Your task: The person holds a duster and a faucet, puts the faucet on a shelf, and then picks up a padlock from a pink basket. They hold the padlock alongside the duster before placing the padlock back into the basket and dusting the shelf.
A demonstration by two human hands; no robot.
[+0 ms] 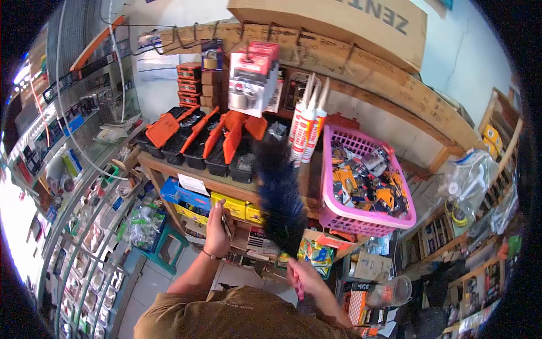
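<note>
A dark, fluffy duster (279, 195) rises in front of the shelf, blurred by motion. My right hand (305, 277) is closed round its pink handle (299, 292). The duster's tip is near the black bins (243, 166) with orange lids (231, 135) and the white sealant tubes (307, 127). In my left hand (217, 230), held before the yellow boxes, is a small flat item (227, 223) with a brownish edge; its kind I cannot make out. A dark band circles the left wrist.
A pink basket (370, 218) full of small packaged goods stands on the shelf at right. Packaged padlocks (247, 85) hang from a wooden rail (367, 68). Glass display shelves (84, 226) line the left, with a green stool (169, 248) beside them. A cardboard box (339, 22) sits above.
</note>
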